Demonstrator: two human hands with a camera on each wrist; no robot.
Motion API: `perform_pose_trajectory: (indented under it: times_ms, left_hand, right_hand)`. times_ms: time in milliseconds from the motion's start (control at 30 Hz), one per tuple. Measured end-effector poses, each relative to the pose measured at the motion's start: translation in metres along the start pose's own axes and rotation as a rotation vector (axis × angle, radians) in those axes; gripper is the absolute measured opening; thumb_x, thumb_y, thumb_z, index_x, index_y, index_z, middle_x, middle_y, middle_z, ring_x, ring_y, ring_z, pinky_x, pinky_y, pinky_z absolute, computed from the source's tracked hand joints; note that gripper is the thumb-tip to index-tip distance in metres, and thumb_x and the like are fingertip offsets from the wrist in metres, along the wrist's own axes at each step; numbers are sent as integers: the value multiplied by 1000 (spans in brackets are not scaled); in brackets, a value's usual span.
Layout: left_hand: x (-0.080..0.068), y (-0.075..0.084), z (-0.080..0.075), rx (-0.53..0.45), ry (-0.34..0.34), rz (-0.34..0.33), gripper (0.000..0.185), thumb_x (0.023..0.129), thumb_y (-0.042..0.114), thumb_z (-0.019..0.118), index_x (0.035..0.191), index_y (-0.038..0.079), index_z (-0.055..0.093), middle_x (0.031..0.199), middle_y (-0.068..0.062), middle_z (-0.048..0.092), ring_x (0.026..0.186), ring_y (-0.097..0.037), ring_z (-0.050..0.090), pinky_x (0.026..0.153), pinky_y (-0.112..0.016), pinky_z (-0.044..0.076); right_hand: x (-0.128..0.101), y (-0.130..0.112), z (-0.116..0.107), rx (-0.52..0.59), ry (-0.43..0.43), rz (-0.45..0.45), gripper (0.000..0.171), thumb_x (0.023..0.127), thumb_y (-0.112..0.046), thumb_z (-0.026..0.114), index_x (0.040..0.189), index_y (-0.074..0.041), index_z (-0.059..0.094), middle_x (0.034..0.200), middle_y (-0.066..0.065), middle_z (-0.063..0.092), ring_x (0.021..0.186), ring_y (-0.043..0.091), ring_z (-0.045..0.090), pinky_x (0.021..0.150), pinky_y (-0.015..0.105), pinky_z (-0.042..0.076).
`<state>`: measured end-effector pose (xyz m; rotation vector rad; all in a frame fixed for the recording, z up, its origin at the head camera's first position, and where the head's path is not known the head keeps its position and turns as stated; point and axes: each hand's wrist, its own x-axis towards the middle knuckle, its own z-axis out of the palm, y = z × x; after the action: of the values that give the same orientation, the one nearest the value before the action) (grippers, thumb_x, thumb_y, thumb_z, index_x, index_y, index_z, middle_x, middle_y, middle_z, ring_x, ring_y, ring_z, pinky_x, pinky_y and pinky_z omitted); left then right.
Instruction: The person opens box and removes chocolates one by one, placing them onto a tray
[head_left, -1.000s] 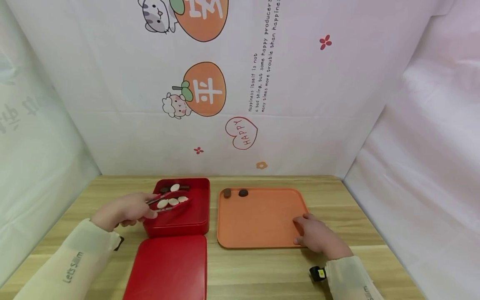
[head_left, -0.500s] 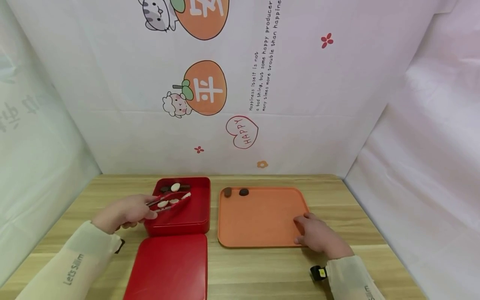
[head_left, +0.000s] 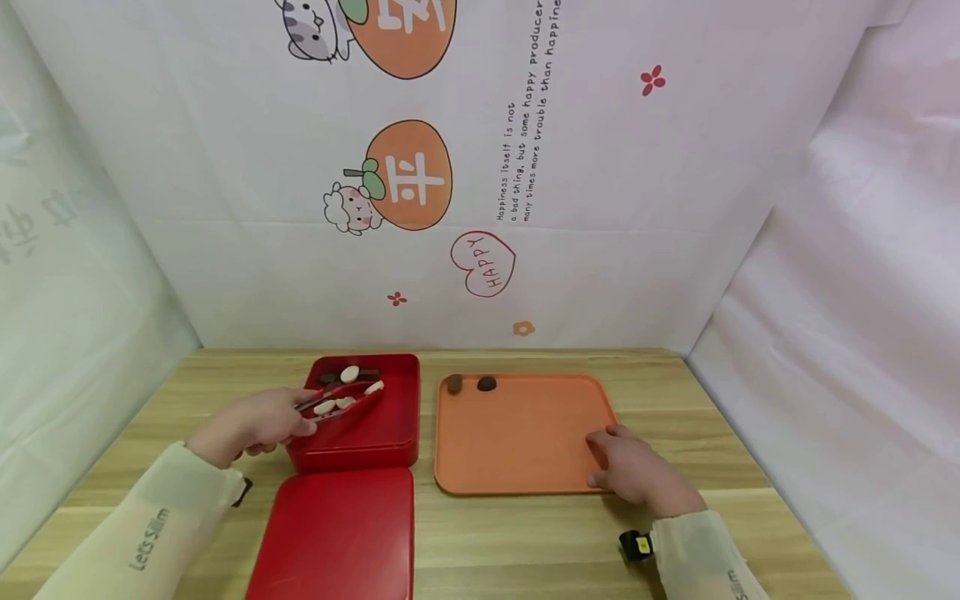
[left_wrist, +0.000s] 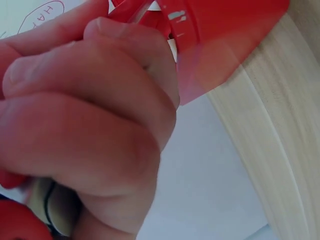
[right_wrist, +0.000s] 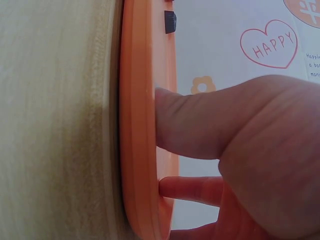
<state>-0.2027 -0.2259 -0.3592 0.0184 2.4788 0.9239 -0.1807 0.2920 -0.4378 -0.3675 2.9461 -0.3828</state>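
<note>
My left hand (head_left: 251,425) grips red tongs (head_left: 341,402) that reach into an open red box (head_left: 393,429). A white oval piece (head_left: 373,387) sits at the tongs' tips, with more white and dark pieces (head_left: 349,374) in the box behind. In the left wrist view my curled fingers (left_wrist: 90,125) fill the frame beside the box (left_wrist: 230,40). My right hand (head_left: 633,471) rests with flat fingers on the near right corner of an orange tray (head_left: 517,446); its rim (right_wrist: 137,125) shows under my fingers (right_wrist: 200,120). Two dark pieces (head_left: 454,383) (head_left: 487,384) lie at the tray's far left.
The box's red lid (head_left: 337,533) lies flat on the wooden table (head_left: 525,542), just in front of the box. White printed cloth walls (head_left: 600,208) close in the table at the back and on both sides.
The tongs' tips have risen slightly and moved toward the back right inside the box, with a white piece at them. My right hand has stayed on the tray.
</note>
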Motion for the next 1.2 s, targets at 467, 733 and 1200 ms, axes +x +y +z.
perform_pose_trajectory:
  times_ms: [467,733,1200]
  left_hand:
    - [1,9,-4,-131,-31,81,74,99,20,62,159,8,21,58,-1,39,43,-14,23,43,-29,22]
    - [6,22,9,-295,-24,103,74,97,21,66,158,10,26,71,-9,51,48,-16,33,46,-27,30]
    - [30,83,67,-612,-81,182,59,101,23,61,153,21,34,82,-12,53,50,-16,38,46,-25,32]
  right_hand:
    - [1,0,-1,-7,1,-2,62,85,-24,81,136,1,56,140,35,43,125,51,46,97,59,41]
    - [0,0,-1,0,3,-2,62,85,-23,81,136,2,56,140,35,43,125,51,45,97,60,41]
    - [-2,-2,-2,3,3,-5,61,86,-23,80,136,2,56,140,36,42,125,52,44,97,60,40]
